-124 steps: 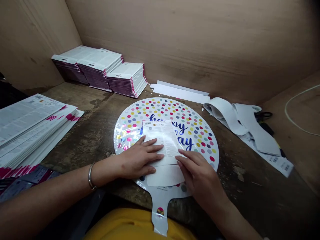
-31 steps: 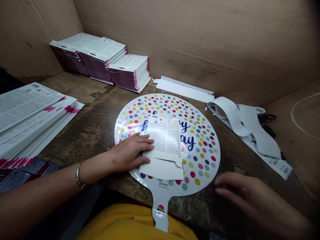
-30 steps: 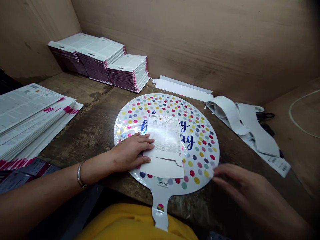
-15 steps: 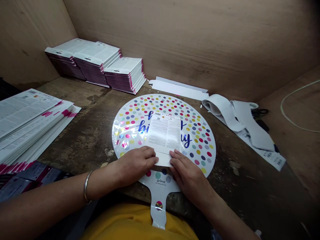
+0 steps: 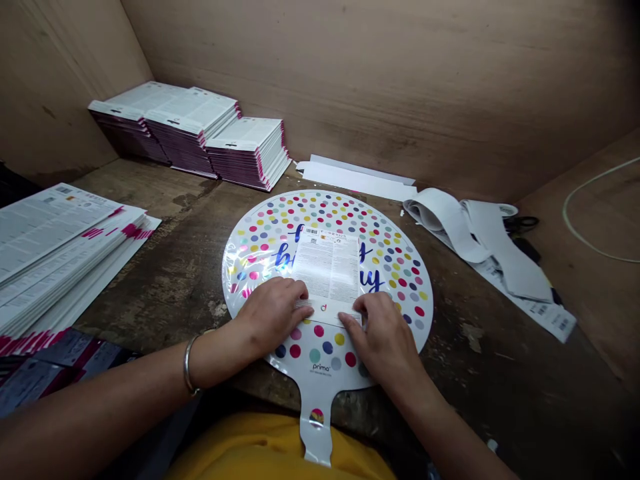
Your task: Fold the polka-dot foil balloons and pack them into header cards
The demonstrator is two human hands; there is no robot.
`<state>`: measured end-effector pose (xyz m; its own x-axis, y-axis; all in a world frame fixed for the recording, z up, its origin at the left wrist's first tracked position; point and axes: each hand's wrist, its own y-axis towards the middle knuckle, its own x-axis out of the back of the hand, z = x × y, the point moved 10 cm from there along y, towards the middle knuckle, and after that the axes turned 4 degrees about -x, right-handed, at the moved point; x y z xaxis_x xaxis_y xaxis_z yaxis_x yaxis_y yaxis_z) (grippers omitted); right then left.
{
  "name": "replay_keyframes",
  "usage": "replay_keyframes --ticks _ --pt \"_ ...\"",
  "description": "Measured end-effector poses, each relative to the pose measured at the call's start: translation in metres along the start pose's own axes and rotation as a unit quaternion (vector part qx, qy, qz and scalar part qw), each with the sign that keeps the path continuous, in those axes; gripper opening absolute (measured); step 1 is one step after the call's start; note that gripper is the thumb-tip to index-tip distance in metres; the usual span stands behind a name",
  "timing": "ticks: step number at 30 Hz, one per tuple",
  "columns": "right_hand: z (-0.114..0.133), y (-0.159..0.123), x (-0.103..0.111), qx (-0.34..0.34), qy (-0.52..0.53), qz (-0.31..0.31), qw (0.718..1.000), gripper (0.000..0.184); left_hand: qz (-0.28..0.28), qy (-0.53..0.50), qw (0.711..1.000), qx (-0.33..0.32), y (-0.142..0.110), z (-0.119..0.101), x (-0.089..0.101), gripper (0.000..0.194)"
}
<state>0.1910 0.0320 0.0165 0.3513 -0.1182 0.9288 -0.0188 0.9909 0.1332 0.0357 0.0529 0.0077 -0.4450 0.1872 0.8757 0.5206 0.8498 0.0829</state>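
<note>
White printed sleeve (image 5: 329,273) is lying face-up in the middle of that polka-dot "birthday" balloon (image 5: 323,343), which is flat on the brown counter (image 5: 175,267) with its tail pointing at 6 o'clock. Left hand (image 5: 273,310) is at 8 o'clock of the sleeve, right hand (image 5: 387,333) at 4, and both have thumb and fingers pinching its bottom corners, small logo showing in between. Messy pile of similar sleeves (image 5: 65,260) sits over at 9 o'clock, neat stacks (image 5: 190,137) around 10:30, and a curled label strip (image 5: 505,260) out at 3.
</note>
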Motion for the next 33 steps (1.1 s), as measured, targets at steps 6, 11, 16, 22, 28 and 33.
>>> replay_keyframes --ticks 6,11,16,22,28,33 --pt "-0.005 0.005 0.007 -0.038 -0.045 -0.074 0.995 0.046 -0.052 0.004 0.999 0.015 0.002 0.006 0.004 0.044" --pt "-0.016 0.011 0.005 -0.109 0.042 -0.040 0.992 0.030 -0.039 -0.015 0.999 0.018 0.002 0.007 0.002 0.058" --pt "-0.037 0.003 0.002 -0.207 0.397 0.032 0.894 0.032 -0.123 -0.226 0.963 0.078 -0.007 0.018 0.015 0.083" --pt "-0.029 -0.018 -0.005 -0.243 0.604 0.090 0.753 0.030 -0.038 -0.610 0.785 0.100 -0.008 -0.015 -0.018 0.050" --pt "0.004 -0.035 -0.018 -0.216 0.722 0.089 0.652 0.043 -0.079 -0.659 0.726 0.178 -0.016 -0.017 -0.036 0.047" --pt "0.015 -0.042 -0.037 -0.222 0.742 0.114 0.622 0.051 -0.113 -0.657 0.728 0.160 -0.015 -0.020 -0.033 0.046"
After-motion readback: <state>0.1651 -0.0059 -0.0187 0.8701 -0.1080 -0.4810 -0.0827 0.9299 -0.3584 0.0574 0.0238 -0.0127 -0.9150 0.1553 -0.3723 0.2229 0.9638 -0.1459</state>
